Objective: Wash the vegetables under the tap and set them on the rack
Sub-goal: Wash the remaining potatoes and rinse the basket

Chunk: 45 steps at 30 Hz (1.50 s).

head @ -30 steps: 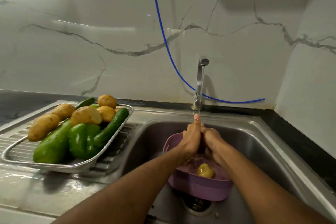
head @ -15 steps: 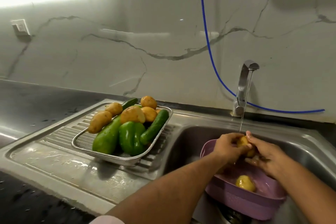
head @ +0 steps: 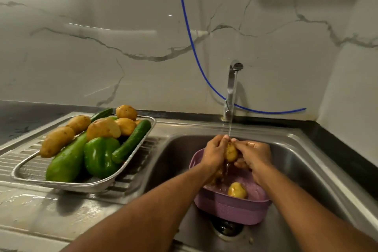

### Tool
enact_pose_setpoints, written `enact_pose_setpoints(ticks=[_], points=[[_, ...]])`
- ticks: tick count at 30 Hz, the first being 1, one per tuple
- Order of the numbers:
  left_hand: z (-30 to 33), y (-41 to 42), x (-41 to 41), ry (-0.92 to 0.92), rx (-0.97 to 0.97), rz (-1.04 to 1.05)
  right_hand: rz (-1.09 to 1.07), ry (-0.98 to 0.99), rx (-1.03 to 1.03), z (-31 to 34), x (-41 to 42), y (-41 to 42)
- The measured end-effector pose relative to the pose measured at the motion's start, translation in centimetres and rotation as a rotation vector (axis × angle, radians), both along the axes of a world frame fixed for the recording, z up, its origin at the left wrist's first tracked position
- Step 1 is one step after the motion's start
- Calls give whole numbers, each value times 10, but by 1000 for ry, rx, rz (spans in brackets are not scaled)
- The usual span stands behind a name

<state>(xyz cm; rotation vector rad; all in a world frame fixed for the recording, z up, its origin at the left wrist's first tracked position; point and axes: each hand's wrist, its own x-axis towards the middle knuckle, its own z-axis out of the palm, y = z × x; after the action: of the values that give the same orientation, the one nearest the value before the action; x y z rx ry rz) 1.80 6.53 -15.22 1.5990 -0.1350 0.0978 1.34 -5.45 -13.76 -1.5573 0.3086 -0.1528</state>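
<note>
Both hands meet at centre right of the frame, under the tap's stream: left hand [head: 214, 152] and right hand [head: 253, 154] curled round one potato [head: 231, 152], fingers wrapped on either side, rubbing it by the look of it. Brownish water running off below, so dirt not yet rinsed away.

Directly beneath, lower in the frame: purple basket [head: 231, 208] standing in the sink [head: 302, 170], over the drain [head: 227, 228]. One more potato [head: 237, 190] lying in it, unwashed as far as can be judged. No other vegetable to be seen in the basket, though hands and forearms hide part of it.

Left of the frame: rack [head: 86, 184] on the ribbed drainboard [head: 30, 200], already heaped. Five potatoes [head: 56, 141], two cucumbers [head: 132, 141], a green pepper [head: 100, 156] and a long green vegetable [head: 65, 161], wet and shining, so probably washed. Task judged close to its end: held potato to finish and place, then the last one.

Little room left on the rack; pile sits high, so a round potato set on top may roll off. Nothing blocking the way from sink to rack.

Further back: tap [head: 232, 90] running, blue hose [head: 190, 37] down the marbled wall [head: 102, 16], dark table [head: 18, 122] at far left.
</note>
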Motion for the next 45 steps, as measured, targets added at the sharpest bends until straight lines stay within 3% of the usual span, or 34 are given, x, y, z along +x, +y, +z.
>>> enact_pose_setpoints(ticks=[5,11,13,17,19,21,23,26,28,32,37,41,45], points=[[3,-1,3,61,-66,-53,-6,26,130,4,2,-4],[-6,13,11,-9,116,-58,17,24,188,7,6,-8],[-12,15,13,-95,303,-16,48,21,54,2,8,-7],[-4,16,1,-287,593,92,-30,-229,-569,-2,7,-6],[9,14,-11,-373,557,63,-178,-428,-704,8,0,-4],[13,13,-15,-380,505,67,-187,-495,-691,10,-2,-4],[7,17,-14,-236,571,-26,-61,-289,-714,1,-3,-6],[-4,26,-17,30,773,-372,60,20,-819,-15,-2,-18],[-1,28,-21,-29,861,-411,109,31,-793,-11,-5,-20],[19,21,-25,-257,1003,-204,198,-26,-702,-4,-7,-16],[34,21,-31,-316,1180,-153,268,96,-593,-12,-7,-28],[62,38,-40,-352,1176,-131,523,192,-1103,-31,5,-33],[109,80,-51,-387,1314,-103,799,308,-1173,-38,2,-34]])
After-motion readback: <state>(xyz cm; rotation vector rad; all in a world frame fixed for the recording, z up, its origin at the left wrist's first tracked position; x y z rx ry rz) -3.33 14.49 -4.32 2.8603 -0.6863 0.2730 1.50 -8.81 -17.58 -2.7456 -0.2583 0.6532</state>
